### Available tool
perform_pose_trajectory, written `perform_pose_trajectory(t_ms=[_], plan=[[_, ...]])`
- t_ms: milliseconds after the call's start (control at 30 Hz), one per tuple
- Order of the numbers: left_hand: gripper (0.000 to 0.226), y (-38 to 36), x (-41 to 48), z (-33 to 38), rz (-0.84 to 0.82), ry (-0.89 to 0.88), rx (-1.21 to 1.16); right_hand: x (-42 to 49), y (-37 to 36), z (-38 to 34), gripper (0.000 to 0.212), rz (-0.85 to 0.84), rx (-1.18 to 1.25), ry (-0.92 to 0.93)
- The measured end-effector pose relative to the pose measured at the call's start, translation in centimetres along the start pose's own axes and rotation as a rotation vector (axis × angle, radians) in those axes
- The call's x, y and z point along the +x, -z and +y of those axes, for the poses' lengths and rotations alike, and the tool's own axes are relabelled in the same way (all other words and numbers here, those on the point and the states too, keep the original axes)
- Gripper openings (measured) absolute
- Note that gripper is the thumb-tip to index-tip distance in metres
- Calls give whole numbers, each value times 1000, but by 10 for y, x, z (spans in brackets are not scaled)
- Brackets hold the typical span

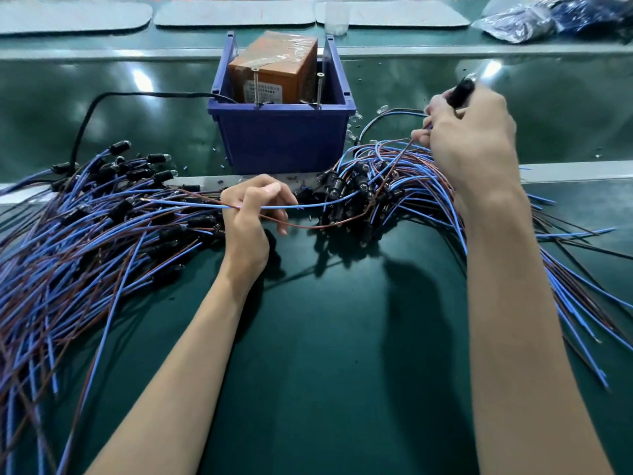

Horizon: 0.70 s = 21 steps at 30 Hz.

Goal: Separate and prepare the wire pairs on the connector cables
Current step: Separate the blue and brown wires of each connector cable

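Pinching a wire pair, the left hand (253, 214) sits low over the green bench (325, 337), fingers curled round a blue wire (301, 204) and a brown wire (308, 226). The two wires spread apart as they run right toward the heap. That right heap of cables (387, 176) lies just in front of the blue bin (281, 138), a tangle of blue and brown leads with black connectors at the near end.

Up at the right, the right hand (472, 138) is raised above that heap and clamped round a black connector (462, 92), whose clear tip pokes out past the knuckles. Its fingertips also nip a thin brown lead (406, 150) that drops slantwise into the heap. A dark lead paired with a blue one curves away from the hand toward the bin.

Over on the left, a second, bigger heap of cables (85, 217) fans across the bench, connectors pointing toward the bin, loose ends trailing toward the near edge.

Inside the bin stands an orange box (274, 70) wrapped in clear tape. Two screws (255, 87) stand upright at the bin's front wall. A black cord (85, 121) loops out of the bin to the left. Far back, there are grey mats (233, 12), a clear cup (336, 18) and some plastic bags (548, 18).
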State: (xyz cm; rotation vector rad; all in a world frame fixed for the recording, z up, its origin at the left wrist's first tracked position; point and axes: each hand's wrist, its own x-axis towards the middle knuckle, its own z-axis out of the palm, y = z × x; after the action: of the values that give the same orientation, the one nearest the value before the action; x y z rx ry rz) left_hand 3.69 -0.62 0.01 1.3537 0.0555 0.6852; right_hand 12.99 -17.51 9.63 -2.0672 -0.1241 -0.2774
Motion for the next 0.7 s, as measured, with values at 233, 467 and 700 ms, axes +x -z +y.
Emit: perform_pose_trajectory(t_ms=[233, 467, 700], plan=[[43, -2, 2, -2, 127, 7, 20, 3, 9, -4, 28, 129, -23, -46], [39, 0, 1, -3, 58, 20, 27, 6, 19, 2, 25, 247, -195, 17], [42, -1, -1, 1, 30, 38, 3, -1, 19, 1, 33, 375, -277, 226]])
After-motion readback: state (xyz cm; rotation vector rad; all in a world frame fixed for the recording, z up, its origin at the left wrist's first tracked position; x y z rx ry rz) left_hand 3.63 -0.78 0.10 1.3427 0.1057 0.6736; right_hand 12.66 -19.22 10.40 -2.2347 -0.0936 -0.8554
